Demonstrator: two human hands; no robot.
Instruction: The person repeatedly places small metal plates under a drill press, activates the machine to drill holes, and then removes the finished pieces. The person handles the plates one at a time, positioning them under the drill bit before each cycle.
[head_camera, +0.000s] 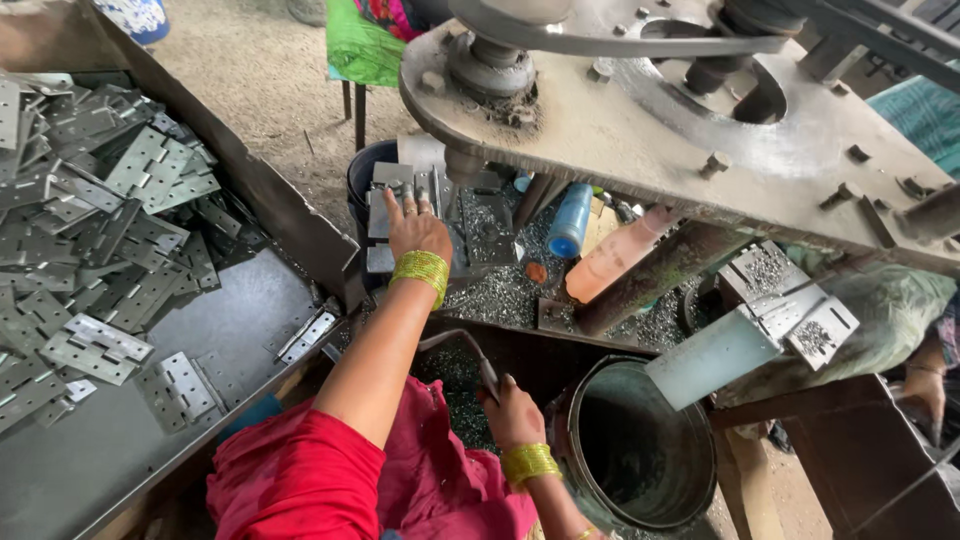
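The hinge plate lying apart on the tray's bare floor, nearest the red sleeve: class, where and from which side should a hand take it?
Take the hinge plate by its two long edges, coming from above. It lies flat and alone on the tray, so nothing blocks a pinch, while its face offers no grip. Its knuckle edge may give fingers a slight lift.

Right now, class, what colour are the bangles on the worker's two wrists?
Gold-yellow, on both the left wrist bangles and the right wrist bangles, seen in the head view.
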